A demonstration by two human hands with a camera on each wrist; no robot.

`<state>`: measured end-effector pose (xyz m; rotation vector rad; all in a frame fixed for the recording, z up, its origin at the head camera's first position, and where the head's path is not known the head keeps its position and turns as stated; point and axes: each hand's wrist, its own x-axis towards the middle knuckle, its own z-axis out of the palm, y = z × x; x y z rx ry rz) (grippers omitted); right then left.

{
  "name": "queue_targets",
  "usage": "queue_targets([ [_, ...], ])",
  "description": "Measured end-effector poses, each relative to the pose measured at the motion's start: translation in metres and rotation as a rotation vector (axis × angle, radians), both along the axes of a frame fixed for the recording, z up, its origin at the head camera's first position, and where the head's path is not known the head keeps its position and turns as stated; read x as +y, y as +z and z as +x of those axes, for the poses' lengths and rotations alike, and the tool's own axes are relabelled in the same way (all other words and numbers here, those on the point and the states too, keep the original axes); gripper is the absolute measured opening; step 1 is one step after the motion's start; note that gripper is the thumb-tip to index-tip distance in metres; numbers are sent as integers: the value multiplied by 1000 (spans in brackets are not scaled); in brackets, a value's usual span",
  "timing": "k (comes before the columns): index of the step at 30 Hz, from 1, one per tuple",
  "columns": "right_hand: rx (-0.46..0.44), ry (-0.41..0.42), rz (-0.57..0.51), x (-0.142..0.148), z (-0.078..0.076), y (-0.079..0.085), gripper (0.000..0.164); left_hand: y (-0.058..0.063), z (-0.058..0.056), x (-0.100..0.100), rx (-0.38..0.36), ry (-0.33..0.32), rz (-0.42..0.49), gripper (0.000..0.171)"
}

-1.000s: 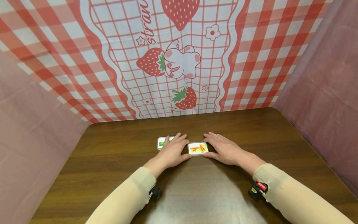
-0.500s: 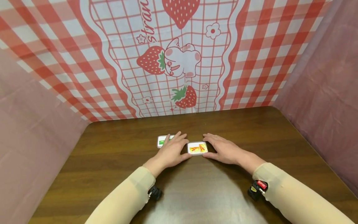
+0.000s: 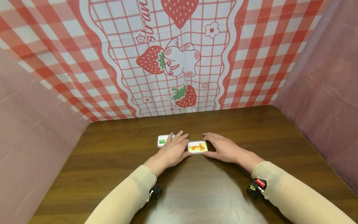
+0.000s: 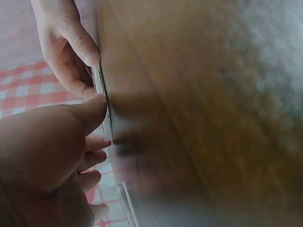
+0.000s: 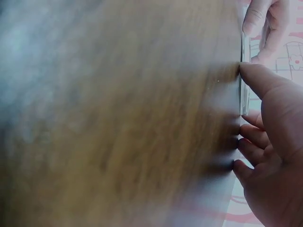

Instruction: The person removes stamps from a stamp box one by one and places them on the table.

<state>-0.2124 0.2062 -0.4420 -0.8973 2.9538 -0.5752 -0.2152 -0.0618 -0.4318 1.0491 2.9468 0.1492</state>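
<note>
A flat picture card in a clear-edged case [image 3: 197, 147], white with orange and yellow wedge shapes, lies on the table between the hands. My left hand [image 3: 173, 151] holds its left end, thumb at the near edge and fingers toward the far side. At the right end my right hand [image 3: 223, 149] grips it in the same way. Both wrist views show the case [image 4: 98, 80] edge-on, thumbs against its near side. Partly under my left fingers in the head view is a second card [image 3: 162, 141] with a green picture.
The brown wooden table [image 3: 117, 161] runs back to a red-and-white checked strawberry cloth [image 3: 251, 62]. Pink drapes [image 3: 321, 84] hang along the left and right sides. A small black camera sits on each wrist.
The left fingers have shifted very slightly right, showing a little more of the green card. Both hands stay at the ends of the orange-and-yellow card, which lies almost where it was.
</note>
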Motion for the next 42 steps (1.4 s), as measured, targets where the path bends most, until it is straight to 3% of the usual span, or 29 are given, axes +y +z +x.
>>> queue_targets([
  [7,30,3,-22,-1,-1,1,59,2,1,0,-8,-19,3,55],
  [14,36,-5,-12,0,-1,0,59,-2,-5,3,-87,11,87,71],
  [17,37,-1,-22,1,-2,-1,59,-2,-6,5,-91,12,100,70],
  [25,83,42,-76,5,-6,-7,58,6,-7,11,4,-34,-45,65],
  [32,11,-9,-56,3,-5,-2,55,6,-7,12,-13,-57,-82,65],
  [42,24,-12,-67,3,-7,-3,55,10,-6,14,-44,-60,-99,65],
])
